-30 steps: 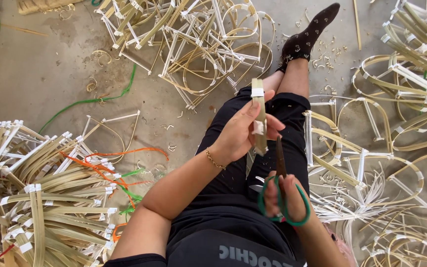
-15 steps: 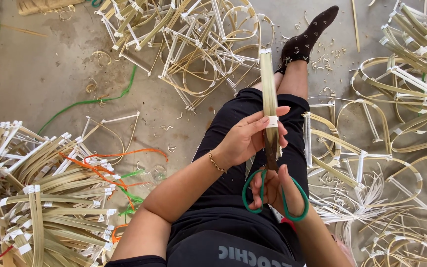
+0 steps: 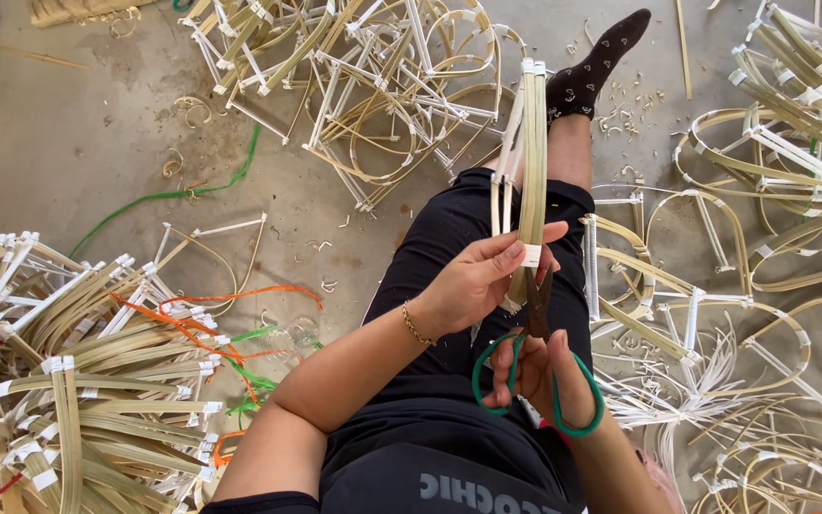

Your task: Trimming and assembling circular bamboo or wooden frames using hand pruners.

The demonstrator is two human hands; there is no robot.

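Observation:
My left hand [image 3: 479, 278] grips a bundle of flat bamboo strips [image 3: 527, 157] near its lower end, where white tape wraps it. The bundle stands almost upright over my lap, its top end fanned slightly. My right hand [image 3: 546, 373] holds green-handled scissors [image 3: 535, 366] just below, fingers through the loops. The dark blades point up at the bundle's bottom end, touching or nearly touching it. A gold bracelet circles my left wrist. I sit on the floor in black clothes with one leg stretched out, a dark patterned sock [image 3: 594, 63] on the foot.
A heap of taped bamboo frames [image 3: 68, 381] lies at the left, with orange and green cords on it. More curved frames are piled ahead [image 3: 363, 76] and to the right [image 3: 773, 190]. The concrete floor [image 3: 78, 143] carries small cuttings.
My left hand has raised the bamboo bundle so much more of its length stands above my fingers. The scissors in my right hand stay under the lower end, handles now spread wider.

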